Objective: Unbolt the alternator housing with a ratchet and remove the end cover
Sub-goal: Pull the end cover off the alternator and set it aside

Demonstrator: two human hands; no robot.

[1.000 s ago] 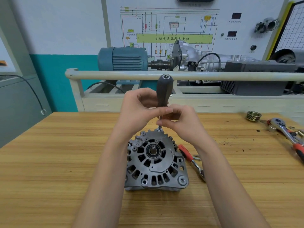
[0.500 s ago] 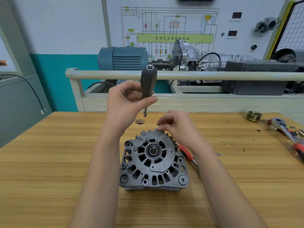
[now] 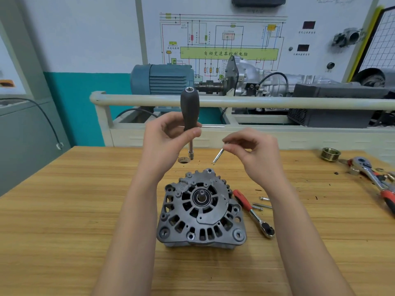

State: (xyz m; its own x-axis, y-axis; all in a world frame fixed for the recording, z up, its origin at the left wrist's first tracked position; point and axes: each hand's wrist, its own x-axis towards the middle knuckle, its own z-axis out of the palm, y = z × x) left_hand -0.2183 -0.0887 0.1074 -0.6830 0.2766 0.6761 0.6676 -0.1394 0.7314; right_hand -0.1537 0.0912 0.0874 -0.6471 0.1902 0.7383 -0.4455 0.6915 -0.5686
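The alternator sits mid-tabletop, a red-handled ratchet and loose bolts just right of it. Above it, both hands are raised clear — the left hand grips a nut driver, the right hand pinches a long bolt, now drawn out of the housing.

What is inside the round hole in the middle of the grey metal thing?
In the alternator's middle hole a short shaft end pokes up, ringed by a bearing. Anything deeper is hidden by the end cover.
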